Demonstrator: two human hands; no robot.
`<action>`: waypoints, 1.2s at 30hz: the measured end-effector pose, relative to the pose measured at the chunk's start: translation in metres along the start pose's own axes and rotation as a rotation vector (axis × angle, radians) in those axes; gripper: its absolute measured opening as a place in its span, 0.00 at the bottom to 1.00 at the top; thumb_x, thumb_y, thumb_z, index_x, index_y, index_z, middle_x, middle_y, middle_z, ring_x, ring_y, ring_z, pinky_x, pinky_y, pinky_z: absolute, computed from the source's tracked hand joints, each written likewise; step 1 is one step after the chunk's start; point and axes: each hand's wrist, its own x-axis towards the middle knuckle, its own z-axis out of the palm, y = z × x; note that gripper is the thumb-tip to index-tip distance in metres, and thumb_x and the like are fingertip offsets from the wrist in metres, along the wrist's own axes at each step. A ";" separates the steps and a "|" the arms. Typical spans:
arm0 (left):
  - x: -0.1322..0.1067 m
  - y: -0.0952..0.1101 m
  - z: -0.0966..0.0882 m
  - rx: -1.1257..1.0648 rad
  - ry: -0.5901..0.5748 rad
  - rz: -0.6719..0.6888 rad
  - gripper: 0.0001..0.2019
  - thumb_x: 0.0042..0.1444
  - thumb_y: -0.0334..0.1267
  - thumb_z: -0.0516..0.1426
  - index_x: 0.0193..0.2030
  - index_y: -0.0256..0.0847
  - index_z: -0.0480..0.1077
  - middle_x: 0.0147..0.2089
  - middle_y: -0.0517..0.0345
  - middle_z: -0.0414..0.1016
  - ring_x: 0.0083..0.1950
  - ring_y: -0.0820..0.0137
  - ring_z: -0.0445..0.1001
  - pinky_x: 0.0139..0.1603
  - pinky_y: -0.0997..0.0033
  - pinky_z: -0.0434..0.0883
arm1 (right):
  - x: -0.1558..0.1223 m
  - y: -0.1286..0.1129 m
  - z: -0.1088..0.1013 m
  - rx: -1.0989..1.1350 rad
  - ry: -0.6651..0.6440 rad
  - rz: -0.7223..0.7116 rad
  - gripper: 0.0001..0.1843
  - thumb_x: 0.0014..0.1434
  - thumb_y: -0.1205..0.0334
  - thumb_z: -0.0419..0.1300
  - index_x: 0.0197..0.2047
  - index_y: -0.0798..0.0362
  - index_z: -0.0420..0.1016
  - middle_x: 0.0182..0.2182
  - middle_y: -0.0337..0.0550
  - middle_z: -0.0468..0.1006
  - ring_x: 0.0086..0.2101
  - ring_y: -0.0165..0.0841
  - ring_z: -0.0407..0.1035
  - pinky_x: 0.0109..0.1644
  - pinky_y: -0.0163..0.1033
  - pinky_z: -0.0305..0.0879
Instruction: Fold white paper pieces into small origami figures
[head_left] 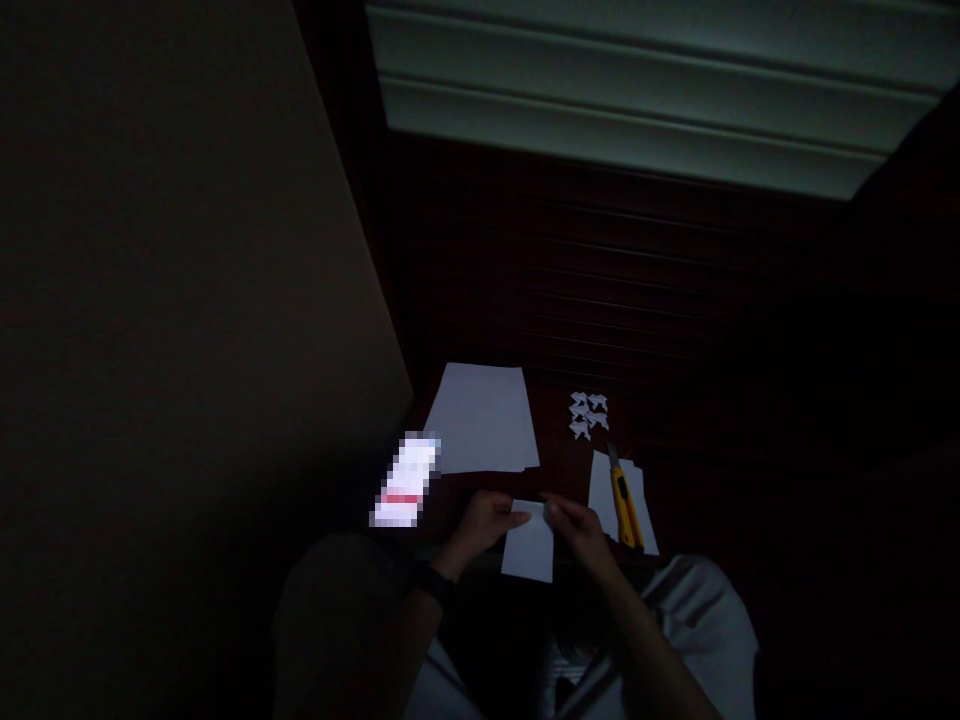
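Note:
A small white sheet of paper (529,550) is held between my two hands, over the near edge of the dark table. My left hand (487,520) pinches its upper left corner, with the thumb lying on top. At the upper right corner, my right hand (576,525) grips the paper between thumb and fingers. To the right lies a yellow utility knife (625,508) on a few small white sheets (600,490). Several small folded paper figures (580,411) sit grouped beyond my right hand.
A stack of larger white paper (484,420) lies on the table behind my left hand. Left of it is a bright, pixelated phone-like screen (406,482). A plain wall (225,250) rises close on the left, and pale slatted blinds (637,100) hang at the back. The room is dim.

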 end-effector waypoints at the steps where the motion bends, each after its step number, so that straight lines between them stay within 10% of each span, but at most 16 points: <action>1: 0.000 -0.001 0.000 -0.004 -0.002 0.000 0.15 0.43 0.46 0.60 0.26 0.32 0.72 0.26 0.55 0.73 0.26 0.71 0.69 0.26 0.75 0.63 | 0.001 0.001 0.000 -0.005 0.006 -0.005 0.19 0.50 0.49 0.58 0.42 0.52 0.75 0.38 0.44 0.76 0.38 0.37 0.67 0.40 0.39 0.63; 17: 0.003 -0.007 0.000 0.002 -0.021 0.004 0.17 0.42 0.45 0.61 0.32 0.31 0.74 0.30 0.52 0.76 0.30 0.67 0.72 0.29 0.73 0.65 | -0.001 0.003 -0.003 0.138 -0.038 0.192 0.20 0.45 0.51 0.64 0.38 0.55 0.77 0.29 0.43 0.77 0.28 0.34 0.68 0.29 0.36 0.64; 27: 0.002 0.000 -0.004 0.094 -0.078 0.008 0.13 0.40 0.43 0.62 0.22 0.31 0.70 0.19 0.61 0.67 0.21 0.77 0.62 0.21 0.78 0.55 | 0.009 0.009 0.003 -0.035 -0.029 0.052 0.15 0.46 0.52 0.62 0.33 0.55 0.78 0.29 0.44 0.78 0.29 0.34 0.68 0.32 0.36 0.62; 36: 0.003 0.004 -0.002 0.023 -0.101 -0.022 0.16 0.36 0.39 0.64 0.33 0.33 0.69 0.26 0.57 0.71 0.25 0.73 0.68 0.23 0.77 0.60 | 0.014 0.017 0.005 -0.072 0.018 0.086 0.15 0.44 0.51 0.63 0.28 0.57 0.77 0.23 0.43 0.76 0.24 0.31 0.66 0.28 0.35 0.60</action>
